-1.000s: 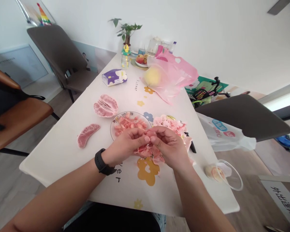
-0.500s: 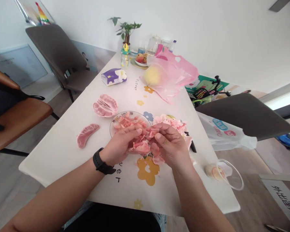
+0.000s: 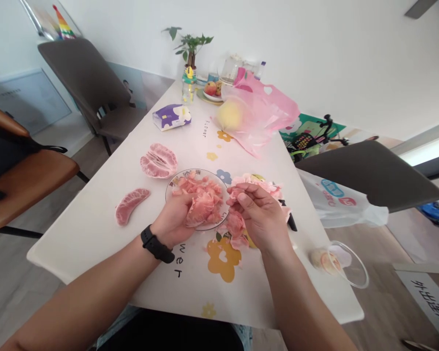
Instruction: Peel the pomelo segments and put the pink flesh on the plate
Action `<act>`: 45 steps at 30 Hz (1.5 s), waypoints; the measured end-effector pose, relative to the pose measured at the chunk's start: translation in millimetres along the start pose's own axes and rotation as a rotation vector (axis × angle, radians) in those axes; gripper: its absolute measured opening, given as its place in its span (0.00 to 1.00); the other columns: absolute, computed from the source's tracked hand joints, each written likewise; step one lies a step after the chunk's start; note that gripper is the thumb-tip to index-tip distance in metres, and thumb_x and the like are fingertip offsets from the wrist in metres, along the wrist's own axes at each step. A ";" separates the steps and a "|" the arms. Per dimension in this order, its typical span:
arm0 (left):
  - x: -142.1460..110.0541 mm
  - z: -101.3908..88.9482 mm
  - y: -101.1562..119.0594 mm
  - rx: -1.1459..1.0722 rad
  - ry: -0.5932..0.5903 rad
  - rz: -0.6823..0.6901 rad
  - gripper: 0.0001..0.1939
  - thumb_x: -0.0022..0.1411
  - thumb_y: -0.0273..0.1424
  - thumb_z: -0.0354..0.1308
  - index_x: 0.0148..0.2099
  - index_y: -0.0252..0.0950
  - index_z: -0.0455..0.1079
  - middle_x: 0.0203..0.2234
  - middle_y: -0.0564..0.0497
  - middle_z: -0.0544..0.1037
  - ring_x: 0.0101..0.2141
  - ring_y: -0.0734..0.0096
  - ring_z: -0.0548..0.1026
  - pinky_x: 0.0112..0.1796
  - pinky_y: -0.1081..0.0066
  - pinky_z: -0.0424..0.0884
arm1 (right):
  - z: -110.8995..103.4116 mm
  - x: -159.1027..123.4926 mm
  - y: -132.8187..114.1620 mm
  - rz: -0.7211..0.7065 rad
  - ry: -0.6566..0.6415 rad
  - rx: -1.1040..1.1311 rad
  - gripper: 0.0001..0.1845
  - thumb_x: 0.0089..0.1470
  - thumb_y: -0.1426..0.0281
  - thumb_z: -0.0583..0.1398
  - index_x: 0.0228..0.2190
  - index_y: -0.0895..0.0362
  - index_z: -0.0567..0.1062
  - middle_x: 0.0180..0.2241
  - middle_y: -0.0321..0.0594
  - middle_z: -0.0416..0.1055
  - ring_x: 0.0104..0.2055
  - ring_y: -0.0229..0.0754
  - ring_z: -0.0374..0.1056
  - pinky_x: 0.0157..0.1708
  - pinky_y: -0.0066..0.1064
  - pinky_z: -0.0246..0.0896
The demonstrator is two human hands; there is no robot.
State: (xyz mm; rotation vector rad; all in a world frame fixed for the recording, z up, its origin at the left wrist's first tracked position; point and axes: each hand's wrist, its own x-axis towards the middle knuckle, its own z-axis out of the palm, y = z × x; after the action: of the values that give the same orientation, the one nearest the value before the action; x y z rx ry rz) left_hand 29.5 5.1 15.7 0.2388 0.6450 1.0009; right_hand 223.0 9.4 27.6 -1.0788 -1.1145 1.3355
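Toward the front edge of the counter (image 3: 76,246), the left hand (image 3: 172,219) kept a curled grip on some citrus flesh (image 3: 200,209) over the plate (image 3: 224,211); the right hand (image 3: 264,214) had its grip pinched on a pink scrap (image 3: 234,195). Nearer the left edge lay 2 citrus pieces (image 3: 158,161). A plant (image 3: 192,46) stood at the far edge, before a white wall (image 3: 332,53).

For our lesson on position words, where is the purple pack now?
In the head view, the purple pack lies near the left edge of the table, beyond the fruit half and left of the pink bag.
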 end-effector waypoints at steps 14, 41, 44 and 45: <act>-10.5 3.6 -6.6 0.246 0.076 0.089 0.13 0.59 0.39 0.73 0.40 0.35 0.79 0.33 0.50 0.80 0.28 0.72 0.77 0.31 0.70 0.77 | 13.4 -0.4 5.3 -0.038 -0.005 0.111 0.21 0.47 0.63 0.79 0.42 0.47 0.81 0.39 0.35 0.84 0.42 0.41 0.78 0.46 0.35 0.74; -9.6 -4.1 -9.6 0.868 0.029 0.366 0.11 0.62 0.35 0.63 0.31 0.38 0.66 0.20 0.58 0.67 0.21 0.78 0.62 0.23 0.75 0.58 | 11.1 -17.9 13.1 -0.371 -0.090 -0.739 0.12 0.67 0.66 0.62 0.51 0.46 0.79 0.49 0.39 0.84 0.51 0.47 0.81 0.51 0.41 0.78; -9.5 -3.7 -6.8 0.752 0.000 0.265 0.11 0.60 0.36 0.64 0.31 0.38 0.66 0.20 0.59 0.65 0.21 0.79 0.60 0.24 0.75 0.60 | 9.3 -17.2 9.0 -0.537 -0.133 -0.908 0.12 0.68 0.71 0.60 0.49 0.47 0.80 0.46 0.39 0.85 0.48 0.46 0.82 0.48 0.40 0.79; -9.1 -4.4 -6.6 0.730 -0.001 0.245 0.11 0.59 0.36 0.64 0.31 0.38 0.66 0.20 0.60 0.65 0.21 0.79 0.59 0.24 0.75 0.60 | 8.8 -16.7 7.9 -0.605 -0.156 -0.962 0.12 0.69 0.73 0.59 0.48 0.48 0.80 0.46 0.39 0.85 0.48 0.46 0.82 0.48 0.40 0.79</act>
State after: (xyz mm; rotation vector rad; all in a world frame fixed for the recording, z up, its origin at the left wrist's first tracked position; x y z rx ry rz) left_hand 28.0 -6.5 12.8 0.9777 0.9810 0.9624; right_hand 213.9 -8.0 21.6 -1.1370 -2.0934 0.3628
